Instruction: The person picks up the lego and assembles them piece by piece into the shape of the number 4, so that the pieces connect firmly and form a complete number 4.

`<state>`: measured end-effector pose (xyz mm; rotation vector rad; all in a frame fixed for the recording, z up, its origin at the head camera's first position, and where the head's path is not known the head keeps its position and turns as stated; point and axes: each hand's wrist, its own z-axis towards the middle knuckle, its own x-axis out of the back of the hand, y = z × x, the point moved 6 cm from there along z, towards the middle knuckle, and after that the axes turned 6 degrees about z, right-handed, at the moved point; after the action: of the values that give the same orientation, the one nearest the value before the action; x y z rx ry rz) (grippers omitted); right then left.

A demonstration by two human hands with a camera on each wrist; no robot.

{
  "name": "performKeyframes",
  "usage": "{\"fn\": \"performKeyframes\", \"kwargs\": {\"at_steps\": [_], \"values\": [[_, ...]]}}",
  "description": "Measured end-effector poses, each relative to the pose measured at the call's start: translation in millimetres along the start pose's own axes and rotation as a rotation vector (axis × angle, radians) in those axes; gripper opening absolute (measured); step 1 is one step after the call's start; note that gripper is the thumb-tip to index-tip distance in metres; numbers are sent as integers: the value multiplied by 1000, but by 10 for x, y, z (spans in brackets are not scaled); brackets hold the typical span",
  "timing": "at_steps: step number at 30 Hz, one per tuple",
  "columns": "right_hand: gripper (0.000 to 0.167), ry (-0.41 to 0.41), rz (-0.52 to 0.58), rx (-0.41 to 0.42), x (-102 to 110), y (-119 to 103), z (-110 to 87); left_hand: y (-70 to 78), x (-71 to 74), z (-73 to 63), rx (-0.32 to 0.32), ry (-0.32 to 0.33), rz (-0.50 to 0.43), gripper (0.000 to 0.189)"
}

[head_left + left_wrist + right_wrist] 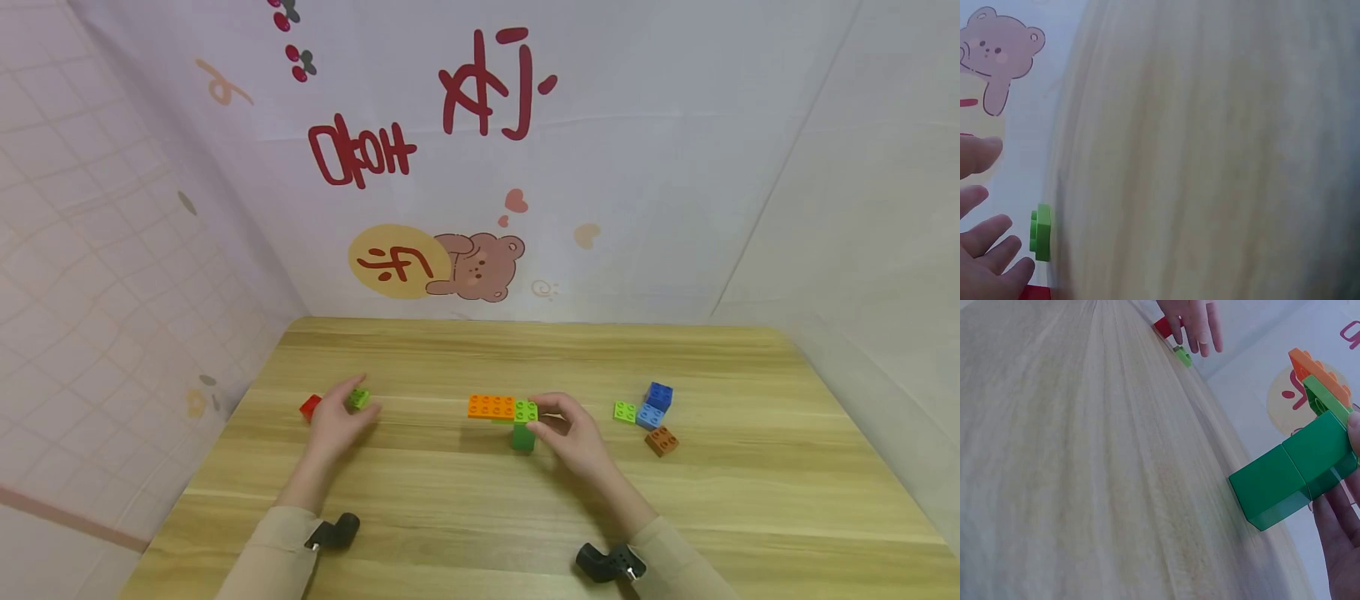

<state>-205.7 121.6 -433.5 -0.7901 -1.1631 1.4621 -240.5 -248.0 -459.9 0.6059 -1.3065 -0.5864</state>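
Note:
My right hand (573,433) pinches the top of a toy-brick stack with thumb and fingers. The stack has two dark green bricks (1294,472) as its column, with light green pieces (526,412) above. An orange plate (491,407) juts out leftward at the top. On the left side of the table my left hand (337,423) hovers with fingers spread, right beside a small light green brick (1042,232). Partly hidden behind that hand is a red brick (310,407).
Right of the stack lie a light green brick (625,412), a dark blue brick (660,395), a lighter blue brick (649,416) and a brown brick (662,441), close together. A printed white cloth (637,167) hangs behind the wooden table (450,533).

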Motion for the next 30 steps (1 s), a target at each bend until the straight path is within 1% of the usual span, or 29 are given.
{"fn": "performKeyframes", "kwargs": {"at_steps": [4, 6, 11, 13, 17, 21, 23, 27, 30], "values": [[29, 1, 6, -9, 2, 7, 5, -40, 11, 26, -5, -13, 27, 63], [29, 2, 9, -17, 4, 15, 7, -64, 5, 33, 9, -34, 28, 66], [30, 1, 18, -36, 7, 33, 8, -133, -63, 44, 45, -139, 34, 78], [30, 1, 20, -36, 9, 37, 8, -139, -82, 45, 38, -161, 45, 82], [30, 0, 25, -26, 9, 38, 9, -125, -91, 44, 5, -148, 77, 81], [30, -4, 33, -21, 5, 34, 8, -119, -102, 38, -25, -142, 105, 75], [30, -4, 32, -21, 4, 32, 7, -122, -105, 32, -29, -141, 93, 71], [30, -2, 27, -21, 6, 32, 4, -139, -108, 34, -20, -138, 41, 66], [30, -2, 19, -11, 8, 33, 2, -148, -112, 39, -16, -134, 25, 63]]}}
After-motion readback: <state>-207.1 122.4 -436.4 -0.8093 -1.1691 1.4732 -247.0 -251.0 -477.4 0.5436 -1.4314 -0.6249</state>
